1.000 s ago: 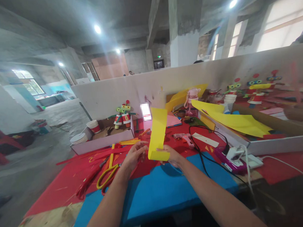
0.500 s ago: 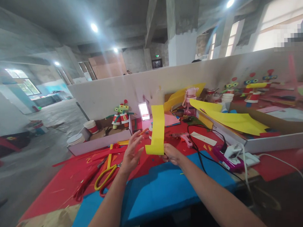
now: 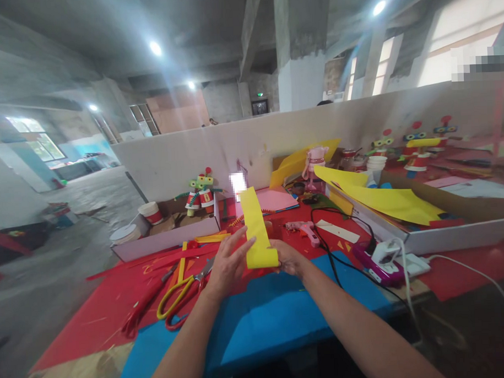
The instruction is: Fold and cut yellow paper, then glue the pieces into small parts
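A yellow paper strip (image 3: 256,224) stands up in front of me, its lower end curled into a loop toward me. My right hand (image 3: 288,258) is closed on the strip's lower right edge, its fingertips partly hidden behind the curl. At the strip's left side is my left hand (image 3: 228,262), fingers stretched and spread, the tips touching the paper's edge and face. Yellow-handled scissors (image 3: 175,297) and a red-handled pair (image 3: 186,318) lie left of my left forearm. Beyond my right hand rests a pink glue gun (image 3: 305,231).
Blue sheet (image 3: 260,326) and red sheet (image 3: 83,316) cover the table. A left box (image 3: 166,236) holds paper cups; robot figures (image 3: 202,193) stand there. At right are a purple power strip (image 3: 376,264), cables, and a box (image 3: 456,240) with yellow sheets. A white partition (image 3: 172,158) runs behind.
The yellow strip has tilted, its top leaning left and its curled end shifting slightly right and down. My left hand has moved right, and its fingertips now meet the strip.
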`<state>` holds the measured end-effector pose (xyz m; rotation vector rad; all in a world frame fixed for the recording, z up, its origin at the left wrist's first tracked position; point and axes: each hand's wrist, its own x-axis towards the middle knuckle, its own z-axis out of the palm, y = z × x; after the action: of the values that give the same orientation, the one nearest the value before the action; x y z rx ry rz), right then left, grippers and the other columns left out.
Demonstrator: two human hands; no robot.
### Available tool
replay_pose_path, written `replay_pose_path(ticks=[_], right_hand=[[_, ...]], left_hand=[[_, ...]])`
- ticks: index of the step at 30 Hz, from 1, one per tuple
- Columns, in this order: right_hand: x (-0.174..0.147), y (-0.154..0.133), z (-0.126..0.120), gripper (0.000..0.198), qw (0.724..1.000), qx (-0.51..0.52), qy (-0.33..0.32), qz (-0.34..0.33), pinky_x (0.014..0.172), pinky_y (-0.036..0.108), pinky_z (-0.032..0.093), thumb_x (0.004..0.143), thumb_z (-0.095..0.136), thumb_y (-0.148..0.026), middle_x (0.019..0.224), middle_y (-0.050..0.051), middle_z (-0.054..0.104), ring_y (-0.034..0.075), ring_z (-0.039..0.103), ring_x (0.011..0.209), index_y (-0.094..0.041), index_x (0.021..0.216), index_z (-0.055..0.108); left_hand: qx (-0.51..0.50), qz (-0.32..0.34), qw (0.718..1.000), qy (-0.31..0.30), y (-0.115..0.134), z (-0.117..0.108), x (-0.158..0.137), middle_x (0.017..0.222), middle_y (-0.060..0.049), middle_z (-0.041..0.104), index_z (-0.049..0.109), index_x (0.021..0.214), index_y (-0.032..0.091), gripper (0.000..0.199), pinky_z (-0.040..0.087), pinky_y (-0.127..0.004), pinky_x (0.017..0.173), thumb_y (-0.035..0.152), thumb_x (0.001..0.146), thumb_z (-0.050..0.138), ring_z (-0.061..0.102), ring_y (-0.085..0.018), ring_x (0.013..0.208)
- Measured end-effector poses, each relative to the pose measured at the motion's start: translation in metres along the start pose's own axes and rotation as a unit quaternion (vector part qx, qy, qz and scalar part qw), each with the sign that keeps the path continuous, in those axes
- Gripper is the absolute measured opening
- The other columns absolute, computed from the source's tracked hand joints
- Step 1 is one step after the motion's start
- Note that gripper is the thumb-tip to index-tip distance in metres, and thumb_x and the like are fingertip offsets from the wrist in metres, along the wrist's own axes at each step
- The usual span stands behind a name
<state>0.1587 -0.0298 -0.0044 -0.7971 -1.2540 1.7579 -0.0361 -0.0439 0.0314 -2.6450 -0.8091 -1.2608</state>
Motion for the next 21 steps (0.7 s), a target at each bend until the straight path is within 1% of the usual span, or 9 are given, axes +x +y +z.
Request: replay_pose_path(ticks=[2,3,6,8,11,14,16,18,21], right_hand=[[-0.001,-0.002,0.002,0.028,1.0,0.014,-0.002,-0.009,0.033,0.017,0.03,0.068,0.061,-0.034,0.043,-0.009,0.047,0.004,0.027,0.031,-0.016,0.09,0.06],[-0.001,-0.003,0.003,0.029,1.0,0.023,-0.005,-0.016,0.032,0.017,0.03,0.069,0.061,-0.035,0.044,-0.009,0.047,0.003,0.026,0.031,-0.016,0.091,0.06],[0.0,-0.003,0.004,0.035,0.997,0.053,-0.006,-0.053,0.031,0.017,0.032,0.07,0.064,-0.04,0.043,-0.01,0.045,0.003,0.026,0.029,-0.016,0.095,0.061],[0.001,-0.002,0.004,0.039,0.995,0.066,0.001,-0.071,0.03,0.017,0.032,0.07,0.066,-0.043,0.042,-0.009,0.045,0.004,0.028,0.029,-0.014,0.096,0.061],[0.002,0.0,0.004,0.042,0.993,0.077,0.013,-0.089,0.03,0.017,0.031,0.071,0.068,-0.045,0.046,-0.007,0.051,0.005,0.035,0.031,-0.013,0.097,0.063],[0.002,0.0,0.005,0.04,0.993,0.069,0.007,-0.093,0.033,0.018,0.033,0.073,0.068,-0.044,0.051,-0.005,0.057,0.005,0.038,0.032,-0.014,0.099,0.065],[0.002,-0.001,0.007,0.038,0.993,0.071,0.007,-0.092,0.04,0.021,0.041,0.073,0.069,-0.042,0.057,-0.003,0.062,0.007,0.045,0.036,-0.014,0.098,0.066],[0.002,-0.003,0.007,0.036,0.99,0.095,0.026,-0.101,0.056,0.025,0.05,0.071,0.072,-0.039,0.071,0.001,0.069,0.012,0.059,0.053,-0.015,0.097,0.068],[0.004,-0.007,0.003,0.036,0.978,0.144,0.07,-0.13,0.078,0.032,0.051,0.069,0.074,-0.038,0.089,0.005,0.073,0.02,0.067,0.082,-0.015,0.096,0.068]], left_hand=[[-0.088,-0.068,0.994,-0.002,-0.001,-0.002,0.0,0.14,-0.012,0.047,0.039,0.141,0.025,0.049,0.039,-0.045,0.103,0.018,0.092,0.04,0.047,-0.025,0.125],[-0.131,-0.09,0.987,-0.02,-0.003,-0.004,0.0,0.137,-0.013,0.05,0.041,0.14,0.023,0.047,0.039,-0.046,0.103,0.022,0.093,0.041,0.047,-0.026,0.125],[-0.249,-0.115,0.957,-0.097,-0.006,-0.01,0.0,0.139,-0.012,0.05,0.049,0.135,0.022,0.05,0.036,-0.047,0.105,0.038,0.088,0.051,0.044,-0.031,0.127],[-0.304,-0.127,0.937,-0.112,-0.007,-0.013,0.0,0.144,-0.013,0.044,0.045,0.138,0.022,0.061,0.033,-0.049,0.107,0.047,0.084,0.055,0.039,-0.034,0.132],[-0.291,-0.108,0.942,-0.126,-0.005,-0.009,0.001,0.146,-0.011,0.041,0.05,0.135,0.025,0.058,0.028,-0.05,0.11,0.05,0.082,0.057,0.033,-0.034,0.135],[-0.24,-0.083,0.961,-0.112,-0.003,-0.001,0.003,0.138,-0.008,0.052,0.066,0.116,0.028,0.033,0.029,-0.049,0.111,0.04,0.086,0.057,0.034,-0.03,0.136],[-0.243,-0.089,0.962,-0.09,-0.003,0.002,0.004,0.13,-0.008,0.06,0.071,0.106,0.028,0.025,0.032,-0.047,0.109,0.035,0.087,0.056,0.037,-0.027,0.134],[-0.278,-0.098,0.951,-0.097,-0.002,0.001,0.005,0.123,-0.009,0.064,0.074,0.1,0.026,0.023,0.036,-0.046,0.106,0.035,0.086,0.057,0.042,-0.027,0.131],[-0.36,-0.126,0.906,-0.183,0.002,-0.006,0.007,0.114,-0.011,0.069,0.075,0.098,0.023,0.025,0.044,-0.042,0.098,0.038,0.084,0.061,0.054,-0.028,0.118]])
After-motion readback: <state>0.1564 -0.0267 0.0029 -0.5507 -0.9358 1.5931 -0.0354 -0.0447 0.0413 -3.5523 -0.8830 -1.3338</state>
